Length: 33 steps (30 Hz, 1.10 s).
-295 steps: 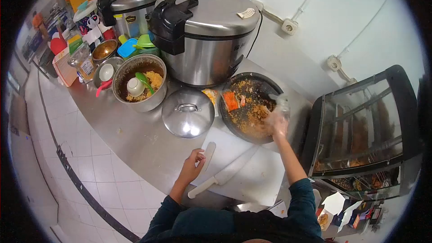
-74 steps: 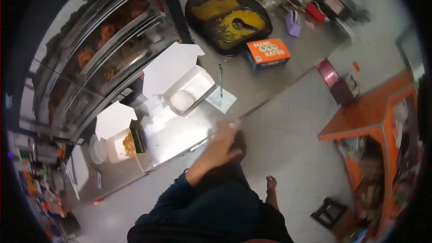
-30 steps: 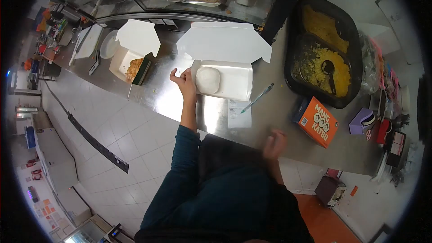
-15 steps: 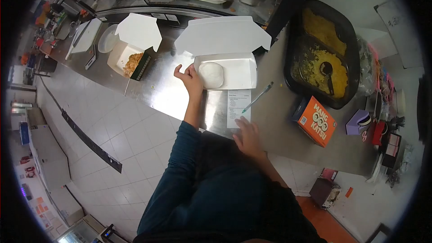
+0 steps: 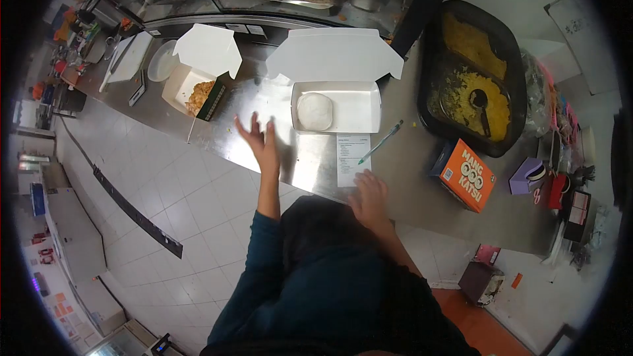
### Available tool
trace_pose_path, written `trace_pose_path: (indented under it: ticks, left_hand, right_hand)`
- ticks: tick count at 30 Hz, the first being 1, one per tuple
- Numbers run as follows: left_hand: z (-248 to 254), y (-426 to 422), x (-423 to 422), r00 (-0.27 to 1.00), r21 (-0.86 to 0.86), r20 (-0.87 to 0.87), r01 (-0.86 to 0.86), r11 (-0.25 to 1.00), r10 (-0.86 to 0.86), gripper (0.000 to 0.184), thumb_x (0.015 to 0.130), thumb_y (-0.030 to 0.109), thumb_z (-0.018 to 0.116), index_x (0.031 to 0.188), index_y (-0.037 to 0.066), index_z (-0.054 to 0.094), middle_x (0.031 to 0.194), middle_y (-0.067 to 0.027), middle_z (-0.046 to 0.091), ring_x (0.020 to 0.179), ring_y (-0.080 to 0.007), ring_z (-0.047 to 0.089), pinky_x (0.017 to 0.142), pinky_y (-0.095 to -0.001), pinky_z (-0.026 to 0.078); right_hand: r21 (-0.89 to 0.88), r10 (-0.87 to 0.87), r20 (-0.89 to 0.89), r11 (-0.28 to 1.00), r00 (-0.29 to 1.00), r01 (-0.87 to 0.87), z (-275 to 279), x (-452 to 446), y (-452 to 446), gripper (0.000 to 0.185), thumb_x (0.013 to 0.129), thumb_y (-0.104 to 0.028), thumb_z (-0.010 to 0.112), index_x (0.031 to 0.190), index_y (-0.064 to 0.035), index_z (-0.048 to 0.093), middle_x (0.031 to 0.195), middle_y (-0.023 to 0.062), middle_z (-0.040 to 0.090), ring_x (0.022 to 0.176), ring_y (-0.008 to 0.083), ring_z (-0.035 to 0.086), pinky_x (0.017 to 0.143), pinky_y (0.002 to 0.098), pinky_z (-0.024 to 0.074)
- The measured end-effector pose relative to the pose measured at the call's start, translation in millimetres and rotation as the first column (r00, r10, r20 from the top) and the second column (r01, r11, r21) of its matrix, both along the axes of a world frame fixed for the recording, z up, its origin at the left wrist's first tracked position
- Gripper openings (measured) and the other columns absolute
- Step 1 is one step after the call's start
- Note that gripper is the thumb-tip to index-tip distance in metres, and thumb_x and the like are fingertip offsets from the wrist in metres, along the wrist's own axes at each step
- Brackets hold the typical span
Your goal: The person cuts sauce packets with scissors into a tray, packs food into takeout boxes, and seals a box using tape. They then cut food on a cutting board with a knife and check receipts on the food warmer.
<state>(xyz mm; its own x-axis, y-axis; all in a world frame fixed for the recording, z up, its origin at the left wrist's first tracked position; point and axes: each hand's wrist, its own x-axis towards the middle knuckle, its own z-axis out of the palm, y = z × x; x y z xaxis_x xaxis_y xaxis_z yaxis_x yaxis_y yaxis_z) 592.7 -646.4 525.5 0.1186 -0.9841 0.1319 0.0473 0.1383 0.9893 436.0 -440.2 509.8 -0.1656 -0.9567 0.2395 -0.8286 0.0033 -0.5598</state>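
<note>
My left hand (image 5: 262, 144) hovers over the steel counter with its fingers spread, holding nothing. It is left of an open white cardboard box (image 5: 356, 107) and apart from it. In the left part of that box sits a rounded white mound (image 5: 314, 111), which looks like rice. My right hand (image 5: 371, 199) is at the counter's front edge, fingers stretched out, by the lower end of a printed paper slip (image 5: 353, 158); whether it touches the slip I cannot tell. A pen (image 5: 380, 142) lies slantwise across the slip's right edge.
Further left stands a smaller open box (image 5: 177, 89) with fried pieces (image 5: 200, 98). To the right are a black pan (image 5: 426, 102) of yellow food with a dark spoon (image 5: 484, 115), an orange carton (image 5: 469, 178) and a purple tape dispenser (image 5: 524, 178). A glass display case (image 5: 277, 3) borders the back.
My left hand has let go of the white box's left side and drawn back to the left, its fingers spreading. My right hand has stayed almost in place.
</note>
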Motion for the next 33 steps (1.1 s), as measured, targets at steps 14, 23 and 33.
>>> trace_pose_path:
  ticks: [14, 23, 33]
  left_hand:
    - [-126, 88, 139, 0.496, 0.216, 0.747, -0.811, 0.543, 0.443, 0.081, 0.073, 0.022, 0.061, 0.131, 0.018, 0.006, 0.132, -0.0225, 0.015, 0.115, -0.0384, 0.031, 0.087, -0.0553, 0.027]
    - [-186, 143, 140, 0.524, 0.497, 0.851, -0.783, 0.374, -0.033, 0.087, 0.069, 0.021, 0.064, 0.131, 0.026, 0.002, 0.128, -0.0252, 0.02, 0.11, -0.0398, 0.036, 0.082, -0.0553, 0.033]
    - [-185, 140, 128, 0.47, 0.486, 0.868, -0.739, 0.466, -0.16, 0.096, 0.067, 0.022, 0.067, 0.131, 0.031, -0.004, 0.131, -0.0256, 0.015, 0.116, -0.0388, 0.03, 0.083, -0.0531, 0.033]
  right_hand:
    - [-0.315, -0.382, 0.122, 0.86, 0.916, 0.401, -23, -26, 36, 0.03, 0.075, -0.008, 0.051, 0.103, -0.0041, 0.04, 0.11, 0.0132, 0.044, 0.105, 0.0325, 0.038, 0.089, 0.0435, 0.0229]
    - [-0.312, -0.439, 0.163, 0.826, 0.883, 0.469, -26, -26, 31, 0.03, 0.075, -0.006, 0.049, 0.103, -0.0028, 0.038, 0.109, 0.0154, 0.044, 0.102, 0.0317, 0.039, 0.088, 0.0427, 0.0251]
    - [-0.293, -0.452, 0.263, 0.804, 0.852, 0.517, -28, -28, 28, 0.028, 0.077, -0.003, 0.048, 0.104, -0.0003, 0.039, 0.104, 0.0149, 0.045, 0.099, 0.029, 0.04, 0.087, 0.0395, 0.0281]
